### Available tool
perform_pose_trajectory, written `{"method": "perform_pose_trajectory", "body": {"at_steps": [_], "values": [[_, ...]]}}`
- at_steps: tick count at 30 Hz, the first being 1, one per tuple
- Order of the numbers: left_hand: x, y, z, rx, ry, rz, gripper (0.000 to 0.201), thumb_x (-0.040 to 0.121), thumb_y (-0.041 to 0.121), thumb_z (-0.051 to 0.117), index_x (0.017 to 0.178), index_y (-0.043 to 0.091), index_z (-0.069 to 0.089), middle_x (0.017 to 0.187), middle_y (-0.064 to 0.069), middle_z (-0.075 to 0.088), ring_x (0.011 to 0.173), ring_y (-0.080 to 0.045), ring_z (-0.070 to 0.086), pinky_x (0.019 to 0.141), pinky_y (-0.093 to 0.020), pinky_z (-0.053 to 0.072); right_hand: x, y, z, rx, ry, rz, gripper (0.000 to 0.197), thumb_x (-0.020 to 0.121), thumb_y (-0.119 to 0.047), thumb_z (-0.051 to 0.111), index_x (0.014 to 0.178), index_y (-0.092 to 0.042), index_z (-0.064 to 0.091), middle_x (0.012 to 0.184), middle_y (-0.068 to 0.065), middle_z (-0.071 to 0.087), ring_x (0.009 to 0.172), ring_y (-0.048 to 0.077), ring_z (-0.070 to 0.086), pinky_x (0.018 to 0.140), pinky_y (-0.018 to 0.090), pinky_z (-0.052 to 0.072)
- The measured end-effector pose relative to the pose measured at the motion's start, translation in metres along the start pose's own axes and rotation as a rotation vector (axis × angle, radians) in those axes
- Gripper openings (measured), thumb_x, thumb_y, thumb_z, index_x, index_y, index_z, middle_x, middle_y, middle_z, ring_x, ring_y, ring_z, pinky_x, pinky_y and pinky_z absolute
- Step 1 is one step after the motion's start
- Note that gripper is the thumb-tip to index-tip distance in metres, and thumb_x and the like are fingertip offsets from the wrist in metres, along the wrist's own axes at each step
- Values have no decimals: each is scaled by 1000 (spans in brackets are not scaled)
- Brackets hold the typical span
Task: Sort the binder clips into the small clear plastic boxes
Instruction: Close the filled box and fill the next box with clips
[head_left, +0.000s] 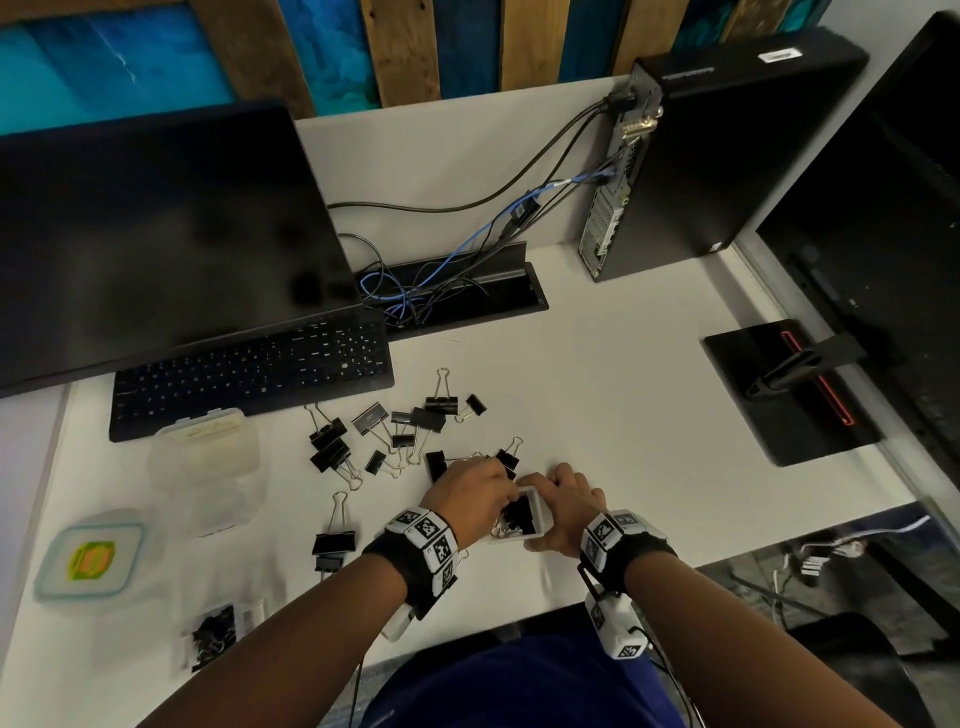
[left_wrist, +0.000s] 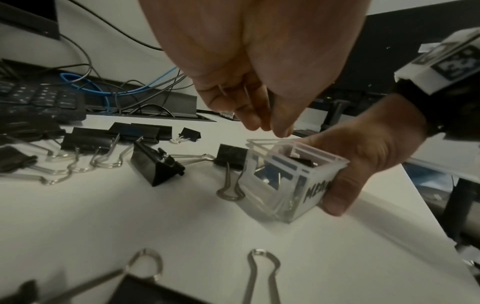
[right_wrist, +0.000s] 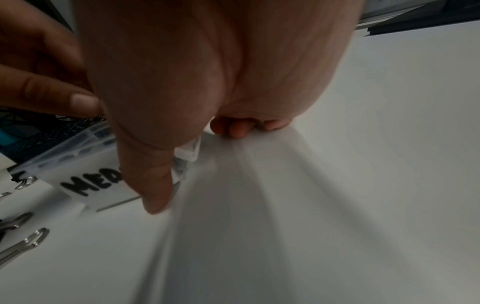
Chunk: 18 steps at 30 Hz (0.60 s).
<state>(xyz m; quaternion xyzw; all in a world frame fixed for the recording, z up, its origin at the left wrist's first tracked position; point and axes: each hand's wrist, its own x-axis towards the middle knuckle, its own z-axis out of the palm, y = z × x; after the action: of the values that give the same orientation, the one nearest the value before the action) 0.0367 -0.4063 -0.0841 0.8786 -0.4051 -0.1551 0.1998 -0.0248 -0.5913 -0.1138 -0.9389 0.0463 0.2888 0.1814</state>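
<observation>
Clear box (head_left: 540, 519): sat on desk (head_left: 597, 405) w/ black clips inside; I saw "MED" marked.
R hand (head_left: 563, 512): gripped box's side.
L hand (head_left: 470, 493): fingers bunched over box opening; couldn't tell if pinching anything.
Loose clips (head_left: 400, 431): scattered near keyboard (head_left: 249, 371).

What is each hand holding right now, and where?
Right hand grips the clear box by its side walls. Left hand hovers over its opening; any clip there cannot be told.

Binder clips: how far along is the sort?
Done: some clips sit in the small clear box lettered "MED", more in another box near the desk edge. In hand: right hand grips the lettered box, left hand over its opening. Left: a dozen-odd loose clips on the desk.
</observation>
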Motion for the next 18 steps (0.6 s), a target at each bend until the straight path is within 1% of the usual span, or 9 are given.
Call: {"method": "perform_pose_trajectory", "body": {"at_steps": [2,4,7,8,9,10,12,16,18], "values": [[0,2,3,70,-65,14,21,92,19,58,107,20,72,104,-2,60,98,-24,53,88,-39,44,0,0,0,-2,-1,1,82,66,-54,78,137,-47,35,126,-1,33,117,23,39,101,45,37],[0,5,6,155,-139,17,25,95,24,53,115,26,68,111,1,55,106,-21,47,91,-34,36,0,0,0,-5,-3,2,83,67,-54,78,137,-47,35,126,0,33,117,23,39,101,45,37],[-2,7,7,169,-152,24,30,95,22,52,121,28,64,115,3,54,108,-20,45,95,-35,35,0,0,1,-10,-2,4,82,67,-54,77,137,-48,34,125,-1,33,117,22,39,101,45,37],[-3,6,7,150,-132,24,33,94,19,52,124,28,62,115,2,55,108,-20,46,95,-35,36,0,0,1,-7,-1,7,82,67,-55,77,136,-48,34,124,-2,32,116,22,38,100,44,37],[-5,3,7,105,-83,26,35,93,16,52,126,26,61,113,1,56,105,-20,48,94,-36,38,0,0,1,-4,0,6,82,67,-55,77,136,-49,34,124,-2,32,116,22,38,100,44,37],[-8,1,6,51,-26,18,35,92,13,53,124,24,62,110,0,58,102,-20,52,92,-36,41,0,0,1,-3,1,4,81,67,-55,77,135,-49,34,123,-2,32,116,22,38,99,44,37],[-14,-7,2,-28,65,-27,29,90,8,55,115,18,66,104,-1,61,95,-21,57,86,-36,48,0,1,1,-4,4,-1,81,66,-55,77,135,-49,34,124,-2,32,116,22,38,98,44,37],[-33,-33,-15,-56,217,-194,21,92,11,54,107,18,66,104,2,62,91,-15,58,85,-32,50,0,0,0,2,-8,-8,81,66,-55,77,135,-50,35,127,-2,33,119,22,38,101,45,37],[-43,-53,-25,-44,254,-325,20,95,15,49,109,18,64,105,4,60,91,-11,54,84,-25,47,0,-1,-1,2,-13,-6,81,67,-54,78,135,-50,35,128,-2,33,121,22,38,102,45,36]]}}
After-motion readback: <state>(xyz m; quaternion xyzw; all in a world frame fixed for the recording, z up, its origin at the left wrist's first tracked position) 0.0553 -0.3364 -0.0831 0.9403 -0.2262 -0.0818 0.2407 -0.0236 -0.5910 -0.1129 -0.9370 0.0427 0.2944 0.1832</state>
